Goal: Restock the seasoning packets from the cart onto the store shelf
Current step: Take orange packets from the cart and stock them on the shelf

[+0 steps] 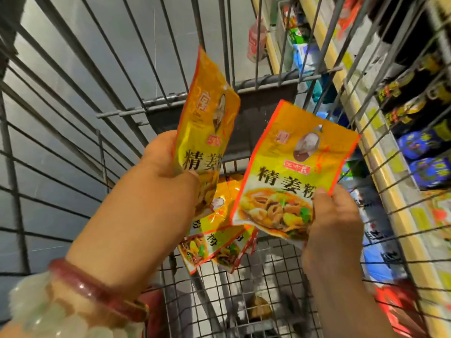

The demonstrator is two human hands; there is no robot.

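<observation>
My left hand (168, 164) grips a yellow seasoning packet (207, 113) with a red edge, held upright above the wire cart (268, 264). My right hand (334, 220) pinches the lower right corner of a second, matching packet (292, 172), tilted to the right. Both packets show black characters and a picture of a dish. Several more of the same packets (214, 240) lie on the cart's mesh floor beneath my hands, partly hidden by the held ones.
The cart's wire walls (73, 118) rise on the left and at the far end. Store shelves (400, 147) with yellow edge strips run along the right, stocked with blue, dark and colourful packages. A pink bottle (256, 42) stands at the shelf's far end.
</observation>
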